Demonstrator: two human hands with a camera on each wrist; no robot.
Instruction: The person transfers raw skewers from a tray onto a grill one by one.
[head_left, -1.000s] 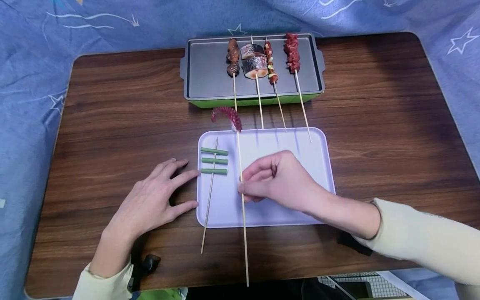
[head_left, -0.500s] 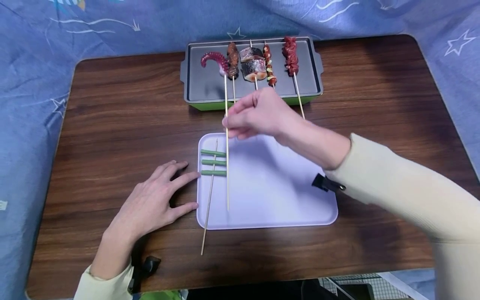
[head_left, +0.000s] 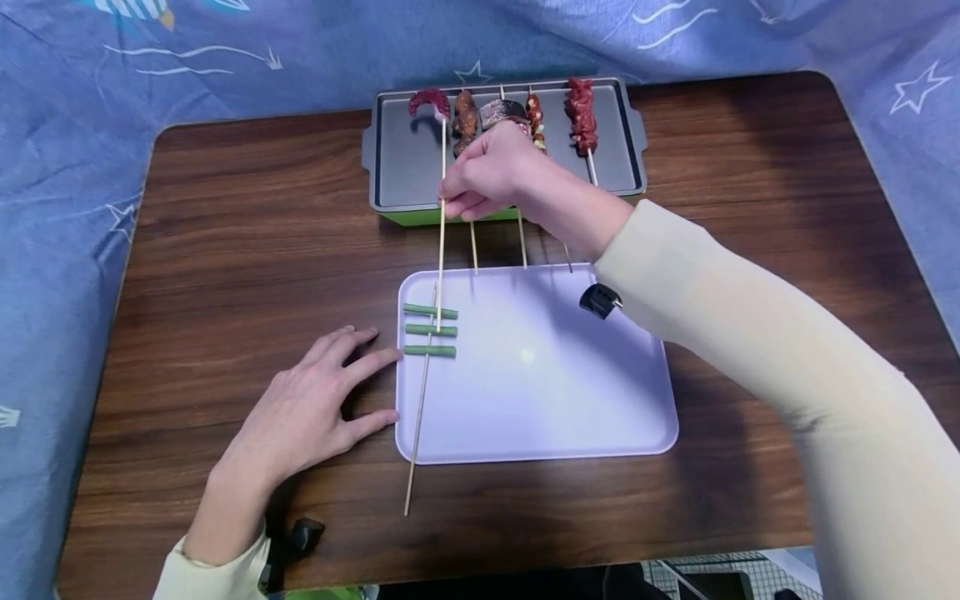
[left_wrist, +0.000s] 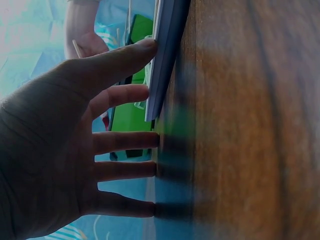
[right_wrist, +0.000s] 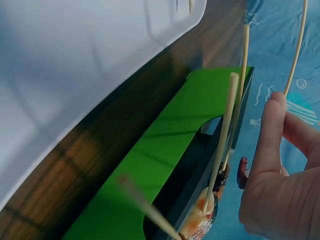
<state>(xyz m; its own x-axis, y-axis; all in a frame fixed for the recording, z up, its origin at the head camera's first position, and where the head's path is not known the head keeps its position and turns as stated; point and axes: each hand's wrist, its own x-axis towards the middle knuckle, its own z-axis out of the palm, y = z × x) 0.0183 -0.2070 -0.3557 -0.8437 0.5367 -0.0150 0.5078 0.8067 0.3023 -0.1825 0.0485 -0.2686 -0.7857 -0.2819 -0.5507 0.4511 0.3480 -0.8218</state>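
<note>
My right hand (head_left: pixel 491 173) pinches the stick of an octopus tentacle skewer (head_left: pixel 442 150). The curled, dark red tentacle is over the left part of a grey grill pan (head_left: pixel 393 179); whether it touches the pan I cannot tell. In the right wrist view, thumb and fingertips (right_wrist: pixel 278 100) meet at that stick. My left hand (head_left: pixel 303 408) lies on the table with fingers spread, thumb and index finger at the left rim of a lilac tray (head_left: pixel 555 400). A skewer of green bean pieces (head_left: pixel 430 351) lies on the tray, its stick reaching past the front rim.
On the pan lie a brown meat skewer (head_left: pixel 465 117), a fish chunk skewer (head_left: pixel 501 109) partly behind my hand, a thin sausage-like skewer (head_left: pixel 534 112) and a red meat skewer (head_left: pixel 581 117). Their sticks point toward the tray. A blue patterned cloth (head_left: pixel 300 42) hangs behind the wooden table.
My right hand has carried the octopus tentacle skewer from above the tray, forward and slightly left, over the pan's left part. The left hand has stayed in place.
</note>
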